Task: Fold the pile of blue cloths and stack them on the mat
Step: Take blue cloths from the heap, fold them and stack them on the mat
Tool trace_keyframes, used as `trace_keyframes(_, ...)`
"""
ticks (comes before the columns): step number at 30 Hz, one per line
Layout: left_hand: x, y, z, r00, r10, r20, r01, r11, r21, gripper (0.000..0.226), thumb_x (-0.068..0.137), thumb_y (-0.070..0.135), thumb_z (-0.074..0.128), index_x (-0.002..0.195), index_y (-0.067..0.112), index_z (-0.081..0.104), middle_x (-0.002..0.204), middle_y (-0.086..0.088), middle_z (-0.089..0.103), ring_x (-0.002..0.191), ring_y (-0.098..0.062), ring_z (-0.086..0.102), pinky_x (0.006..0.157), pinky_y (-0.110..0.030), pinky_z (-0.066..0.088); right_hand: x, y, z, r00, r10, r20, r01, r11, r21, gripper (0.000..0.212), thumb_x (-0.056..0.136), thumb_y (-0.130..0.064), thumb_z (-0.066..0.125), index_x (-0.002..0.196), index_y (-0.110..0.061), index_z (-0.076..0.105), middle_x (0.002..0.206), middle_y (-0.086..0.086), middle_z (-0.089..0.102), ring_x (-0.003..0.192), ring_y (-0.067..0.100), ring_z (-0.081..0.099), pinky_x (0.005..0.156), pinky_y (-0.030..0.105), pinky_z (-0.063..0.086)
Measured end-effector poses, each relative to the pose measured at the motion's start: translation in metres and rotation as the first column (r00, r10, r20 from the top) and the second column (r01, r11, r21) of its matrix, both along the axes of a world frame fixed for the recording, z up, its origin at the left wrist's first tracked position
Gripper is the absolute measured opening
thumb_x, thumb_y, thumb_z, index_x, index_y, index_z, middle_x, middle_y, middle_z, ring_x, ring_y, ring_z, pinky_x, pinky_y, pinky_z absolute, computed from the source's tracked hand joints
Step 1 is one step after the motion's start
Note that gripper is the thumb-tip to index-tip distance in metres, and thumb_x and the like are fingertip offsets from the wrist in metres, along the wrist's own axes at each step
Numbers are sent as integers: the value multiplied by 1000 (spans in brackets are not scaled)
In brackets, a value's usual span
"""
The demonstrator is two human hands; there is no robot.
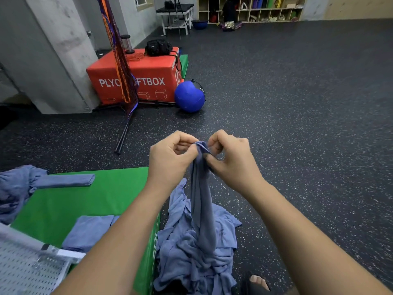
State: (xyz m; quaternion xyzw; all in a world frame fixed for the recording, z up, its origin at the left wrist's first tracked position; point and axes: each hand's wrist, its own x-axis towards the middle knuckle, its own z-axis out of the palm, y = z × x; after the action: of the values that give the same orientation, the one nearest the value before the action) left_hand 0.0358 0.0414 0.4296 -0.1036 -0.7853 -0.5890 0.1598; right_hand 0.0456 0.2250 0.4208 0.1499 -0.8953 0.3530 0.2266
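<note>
Speckled gym floor beside the green mat [85,199]: left hand [170,158] and right hand [231,160] pinch one blue cloth [201,199], hanging lengthwise onto the pile [191,252].

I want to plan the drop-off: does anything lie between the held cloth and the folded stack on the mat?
Nothing visible: between the held cloth and the folded stack lies only bare mat, crossed by the left forearm.

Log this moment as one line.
left hand: pinches cloth top; right hand: pinches cloth top; cloth: hangs bunched over pile; pile: on floor beside mat; mat: holds folded cloths
</note>
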Motion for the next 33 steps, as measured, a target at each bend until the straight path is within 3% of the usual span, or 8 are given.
trace_keyframes(6, -9, -20, 4, 999, 40, -1, -40, 997, 68, 22, 89, 1, 74, 89, 23, 76, 84, 5, 78, 75, -7, 66, 77, -22, 54, -16, 37, -6, 993, -116, -19, 116, 955, 274, 10, 84, -21, 69, 88, -28, 63, 81, -10, 61, 96, 17, 54, 106, 41, 27)
trace_keyframes(10, -11, -22, 3, 999, 37, -6, -36, 999, 30, 18, 85, 8, 71, 88, 26, 75, 84, 3, 76, 76, -10, 65, 78, -27, 55, -18, 39, -6, 986, -162, -45, 167, 917, 363, 2, 84, -28, 61, 83, -27, 61, 81, -11, 58, 97, 22, 52, 105, 42, 27)
trace_keyframes(12, -11, -21, 4, 999, 47, -17, -47, 998, 30, 20, 86, 6, 71, 88, 26, 75, 83, 5, 75, 76, -9, 64, 77, -25, 54, -17, 40, 1, 979, -187, -84, 204, 924, 324, 5, 86, -29, 61, 82, -25, 61, 88, -9, 54, 98, 24, 50, 101, 41, 28)
trace_keyframes(17, -15, -27, 12, 991, 105, -76, -99, 992, 83, 21, 90, 7, 70, 92, 28, 74, 85, 7, 72, 77, -8, 63, 78, -22, 52, -8, 44, 30, 973, -149, -175, 160, 986, 51, 12, 93, -23, 70, 87, -19, 61, 108, -4, 55, 105, 18, 51, 96, 39, 36)
trace_keyframes(21, -17, -25, 7, 995, 87, -58, -85, 996, 31, 21, 91, 6, 72, 93, 27, 76, 86, 9, 74, 78, -8, 65, 80, -25, 54, -5, 42, 27, 994, -97, -54, 95, 995, -35, 10, 92, -17, 68, 87, -19, 59, 98, -5, 63, 95, 19, 60, 91, 48, 50)
trace_keyframes(26, -16, -20, 8, 998, 45, -43, -43, 998, 42, 22, 94, 3, 74, 96, 25, 78, 88, 9, 77, 80, -6, 67, 82, -22, 55, 0, 44, 35, 997, -63, 47, 73, 971, -227, 18, 87, -11, 65, 82, -21, 51, 93, -6, 74, 93, 19, 68, 90, 44, 55)
trace_keyframes(30, -13, -13, 7, 999, -19, -29, 20, 1000, 23, 21, 95, 3, 74, 97, 23, 79, 91, 6, 79, 80, -6, 68, 81, -21, 55, 2, 43, 37, 994, -38, 98, 54, 986, -157, 20, 83, -12, 65, 88, -22, 49, 91, -9, 73, 86, 24, 64, 84, 46, 55)
trace_keyframes(33, -11, -6, 7, 997, -72, -26, 72, 997, 10, 20, 95, 1, 74, 98, 20, 79, 91, 5, 80, 79, -5, 67, 80, -20, 54, 3, 38, 39, 996, 8, 90, -9, 1000, 9, 29, 82, -33, 67, 108, -30, 54, 106, -14, 69, 99, 19, 65, 93, 49, 53)
